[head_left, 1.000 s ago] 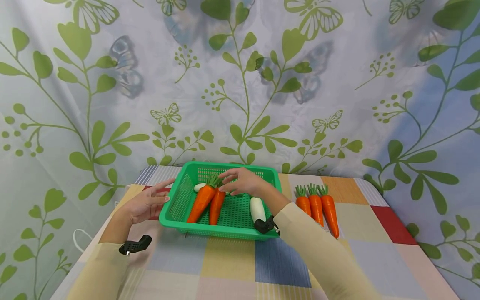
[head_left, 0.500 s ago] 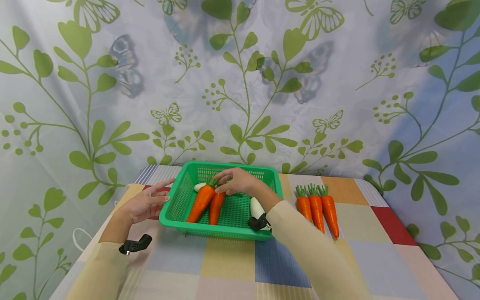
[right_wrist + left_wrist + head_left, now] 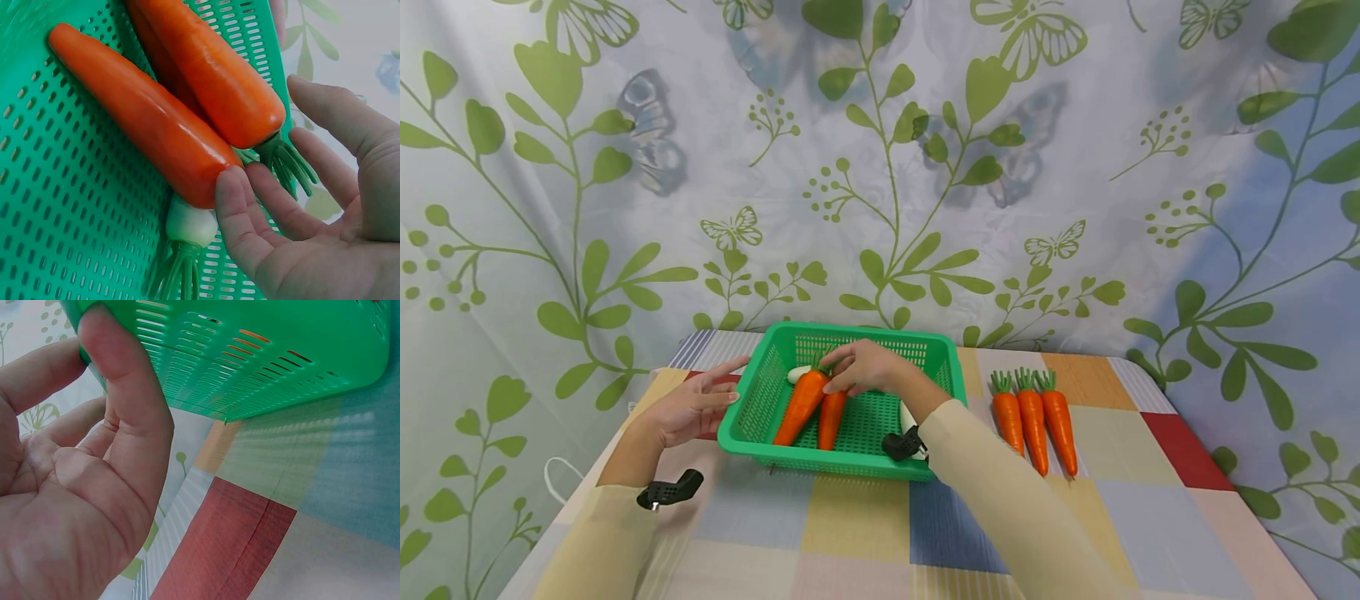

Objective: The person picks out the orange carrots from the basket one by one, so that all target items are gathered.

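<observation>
In the head view my left hand (image 3: 692, 408) is at the left side of the green basket (image 3: 850, 464), fingers spread. The left wrist view shows one fingertip (image 3: 109, 344) right at the rim. My right hand (image 3: 865, 368) reaches into the basket over the carrot tops, fingers parted. In the right wrist view two of its fingertips meet the crown of the lower carrot (image 3: 150, 122). Just above lies another carrot (image 3: 212, 69), its green stalks (image 3: 284, 159) beside the fingers. A further carrot shows partly underneath. A white radish (image 3: 190, 222) pokes out below the lower carrot.
Another white radish (image 3: 908, 417) lies at the basket's right end, partly behind the right wrist camera (image 3: 904, 444). Three carrots (image 3: 1033, 425) lie side by side on the checked tablecloth (image 3: 1150, 450) to the right. A leaf-patterned curtain (image 3: 880, 167) hangs behind the table.
My right hand has moved left and slightly down onto the carrot tops in the basket. The left hand and basket look unchanged.
</observation>
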`<state>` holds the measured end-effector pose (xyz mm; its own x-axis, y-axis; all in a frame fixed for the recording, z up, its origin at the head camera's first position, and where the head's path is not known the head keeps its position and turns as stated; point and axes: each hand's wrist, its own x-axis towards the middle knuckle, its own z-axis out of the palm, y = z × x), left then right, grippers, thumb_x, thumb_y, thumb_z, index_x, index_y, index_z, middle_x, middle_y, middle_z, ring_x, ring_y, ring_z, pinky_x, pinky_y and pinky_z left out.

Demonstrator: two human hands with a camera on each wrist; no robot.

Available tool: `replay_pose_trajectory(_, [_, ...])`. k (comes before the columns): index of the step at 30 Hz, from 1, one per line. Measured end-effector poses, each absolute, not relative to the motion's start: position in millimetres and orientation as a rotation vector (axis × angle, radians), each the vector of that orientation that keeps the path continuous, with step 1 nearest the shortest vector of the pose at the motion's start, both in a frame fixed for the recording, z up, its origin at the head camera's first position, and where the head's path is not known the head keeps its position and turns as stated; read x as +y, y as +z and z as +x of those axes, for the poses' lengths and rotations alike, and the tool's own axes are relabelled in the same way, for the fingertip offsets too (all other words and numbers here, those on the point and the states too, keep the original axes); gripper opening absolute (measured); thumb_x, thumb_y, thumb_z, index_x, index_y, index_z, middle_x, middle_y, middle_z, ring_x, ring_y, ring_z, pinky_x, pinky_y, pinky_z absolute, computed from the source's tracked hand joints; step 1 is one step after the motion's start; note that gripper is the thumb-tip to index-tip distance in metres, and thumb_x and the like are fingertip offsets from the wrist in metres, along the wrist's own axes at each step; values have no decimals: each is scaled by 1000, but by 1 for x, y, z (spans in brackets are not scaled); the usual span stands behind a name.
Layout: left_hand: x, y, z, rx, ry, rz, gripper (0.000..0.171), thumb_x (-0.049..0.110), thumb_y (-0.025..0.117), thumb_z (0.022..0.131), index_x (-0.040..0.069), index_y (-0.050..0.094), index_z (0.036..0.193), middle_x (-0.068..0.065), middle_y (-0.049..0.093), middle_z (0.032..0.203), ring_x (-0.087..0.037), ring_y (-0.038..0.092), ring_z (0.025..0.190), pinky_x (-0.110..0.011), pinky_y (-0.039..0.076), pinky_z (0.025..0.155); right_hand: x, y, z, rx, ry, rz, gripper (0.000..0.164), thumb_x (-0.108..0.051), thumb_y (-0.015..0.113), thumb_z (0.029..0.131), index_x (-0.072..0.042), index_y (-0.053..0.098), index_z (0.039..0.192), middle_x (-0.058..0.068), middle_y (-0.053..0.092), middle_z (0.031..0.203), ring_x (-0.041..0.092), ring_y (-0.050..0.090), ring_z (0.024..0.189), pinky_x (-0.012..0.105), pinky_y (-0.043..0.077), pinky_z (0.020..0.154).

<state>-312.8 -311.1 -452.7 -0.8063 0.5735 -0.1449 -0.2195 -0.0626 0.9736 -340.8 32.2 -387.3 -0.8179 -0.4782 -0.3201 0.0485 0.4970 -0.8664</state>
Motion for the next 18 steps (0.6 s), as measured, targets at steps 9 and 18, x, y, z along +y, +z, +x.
replay_pose_trajectory(9, [-311, -454, -312, 1668, 1925, 389, 74, 4, 49, 107, 18, 9, 166, -11, 61, 138, -26, 73, 109, -42, 62, 91, 24, -392, -342, 2126, -1364, -307, 52, -7, 82, 86, -17, 67, 136, 14, 64, 135, 30, 68, 114, 54, 53, 106])
replay_pose_trajectory(18, [-310, -451, -311, 1668, 1918, 395, 76, 5, 51, 106, 18, 7, 166, -9, 61, 138, -25, 73, 109, -43, 62, 91, 17, -393, -345, 2109, -1327, -324, 59, -7, 83, 85, -21, 65, 140, 6, 68, 125, 27, 68, 103, 46, 57, 91])
